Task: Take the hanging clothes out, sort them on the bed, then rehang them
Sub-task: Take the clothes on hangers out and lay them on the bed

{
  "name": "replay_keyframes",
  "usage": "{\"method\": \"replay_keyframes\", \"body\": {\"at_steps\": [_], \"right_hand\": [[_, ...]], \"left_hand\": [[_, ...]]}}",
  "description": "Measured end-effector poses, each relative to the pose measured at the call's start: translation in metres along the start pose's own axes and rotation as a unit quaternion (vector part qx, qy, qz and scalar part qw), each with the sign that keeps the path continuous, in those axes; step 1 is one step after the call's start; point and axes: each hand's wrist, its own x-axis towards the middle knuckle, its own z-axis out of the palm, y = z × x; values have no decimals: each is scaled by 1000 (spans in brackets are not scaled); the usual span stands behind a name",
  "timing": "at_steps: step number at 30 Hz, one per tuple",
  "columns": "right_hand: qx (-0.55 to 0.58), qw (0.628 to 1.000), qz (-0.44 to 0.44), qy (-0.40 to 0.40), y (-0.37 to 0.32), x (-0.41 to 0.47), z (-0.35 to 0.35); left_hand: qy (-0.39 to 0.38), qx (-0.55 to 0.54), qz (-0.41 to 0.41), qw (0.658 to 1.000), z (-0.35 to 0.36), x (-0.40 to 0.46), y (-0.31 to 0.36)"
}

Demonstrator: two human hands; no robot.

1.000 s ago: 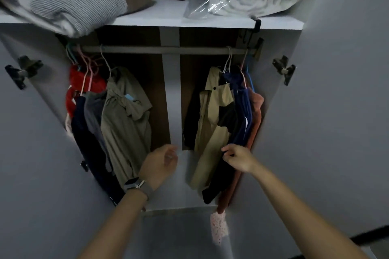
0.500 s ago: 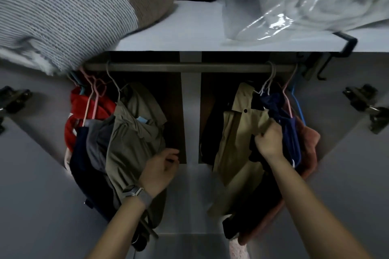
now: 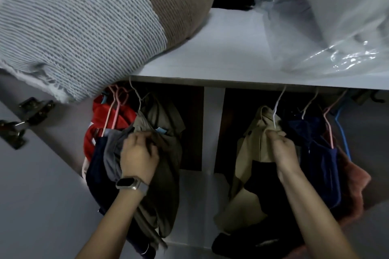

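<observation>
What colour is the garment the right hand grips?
Beige garment, gripped by the right hand; head view.

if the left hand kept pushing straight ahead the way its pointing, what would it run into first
The left hand already grips the olive shirt near its collar, so more of that shirt comes first. Beyond it is probably the dark back panel of the wardrobe, though depth is hard to judge from this view.

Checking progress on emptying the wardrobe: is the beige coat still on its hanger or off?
Still on: the beige coat hangs from a white hanger hooked up under the shelf, while the right hand grips its collar.
</observation>
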Motion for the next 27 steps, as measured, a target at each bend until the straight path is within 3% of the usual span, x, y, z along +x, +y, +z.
{"method": "replay_keyframes", "body": {"at_steps": [3,7,10,19,27], "right_hand": [[15,999,-27,-15,1,-13,6],[31,999,-22,-28,3,-14,12],[22,999,-22,-27,4,-12,15],[24,993,-107,-45,13,-18,13],[-41,980,-129,-147,35,-28,29]], "left_hand": [[-48,81,-118,989,4,18,-26],[-194,-40,-201,959,28,38,-45],[-169,-101,-231,953,40,54,-32],[-81,-244,-205,944,44,16,28],[-103,-262,-88,955,40,-66,38]]}}
